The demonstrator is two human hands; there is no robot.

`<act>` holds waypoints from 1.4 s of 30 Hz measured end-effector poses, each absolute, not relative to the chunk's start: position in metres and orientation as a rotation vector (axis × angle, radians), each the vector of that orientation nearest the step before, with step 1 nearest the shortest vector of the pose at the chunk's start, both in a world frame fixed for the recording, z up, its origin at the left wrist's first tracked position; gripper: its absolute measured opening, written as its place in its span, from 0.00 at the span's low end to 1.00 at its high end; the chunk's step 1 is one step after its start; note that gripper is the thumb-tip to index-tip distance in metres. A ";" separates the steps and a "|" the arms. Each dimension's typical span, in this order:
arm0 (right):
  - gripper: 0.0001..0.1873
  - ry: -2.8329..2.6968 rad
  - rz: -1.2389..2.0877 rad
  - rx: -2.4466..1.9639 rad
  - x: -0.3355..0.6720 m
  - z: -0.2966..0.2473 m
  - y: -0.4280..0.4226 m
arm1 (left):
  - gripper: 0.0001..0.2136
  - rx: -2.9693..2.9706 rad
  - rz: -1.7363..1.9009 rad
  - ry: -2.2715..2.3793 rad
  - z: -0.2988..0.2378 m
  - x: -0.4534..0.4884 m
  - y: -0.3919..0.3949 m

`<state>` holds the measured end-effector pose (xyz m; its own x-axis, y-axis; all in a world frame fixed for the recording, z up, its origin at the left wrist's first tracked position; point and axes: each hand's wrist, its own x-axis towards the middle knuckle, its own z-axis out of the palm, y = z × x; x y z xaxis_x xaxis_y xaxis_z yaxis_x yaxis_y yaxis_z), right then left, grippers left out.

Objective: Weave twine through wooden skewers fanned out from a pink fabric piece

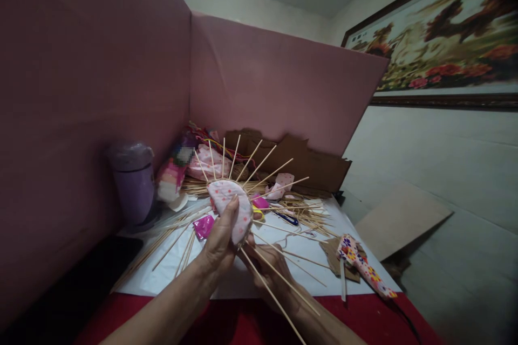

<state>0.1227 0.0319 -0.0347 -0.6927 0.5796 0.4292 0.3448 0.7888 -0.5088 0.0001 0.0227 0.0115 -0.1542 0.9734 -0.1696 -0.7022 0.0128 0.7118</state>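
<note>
My left hand (220, 240) is closed on a half-round, fabric-covered disc (237, 209), white with small pink-red dots, its thumb pressed across the face. Thin wooden sticks (265, 163) fan out from the curved rim, upward, to the right and down toward me. Below the disc, my right hand (269, 267) is closed near its lower rim, behind several of the sticks. What its fingertips pinch is hidden. Behind the disc on the table lie a magenta piece (259, 202) and a yellow-handled item (258, 212), partly covered.
Loose sticks (162, 245) lie at left and behind. A purple lidded cup (134, 183) stands at the left wall. At right, a floral-patterned glue gun (366, 268) rests on cardboard. Torn cardboard (319, 167), dotted fabric (208, 161) and a magenta packet (203, 226) surround the white sheet (154, 275).
</note>
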 end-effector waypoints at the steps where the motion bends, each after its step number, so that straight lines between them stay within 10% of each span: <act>1: 0.09 -2.390 0.498 -0.662 0.123 -0.035 0.032 | 0.15 0.435 1.565 0.784 0.012 -0.001 0.023; 14: 0.14 -2.309 0.446 -0.619 0.147 -0.030 0.047 | 0.04 0.336 1.808 0.605 0.018 -0.020 0.033; 22: 0.20 -2.344 1.083 -0.841 0.178 -0.008 0.079 | 0.05 0.294 1.912 0.623 0.017 -0.032 0.038; 42: 0.11 -2.738 0.796 -0.509 0.162 0.015 0.006 | 0.02 0.256 1.952 0.756 0.004 -0.011 0.045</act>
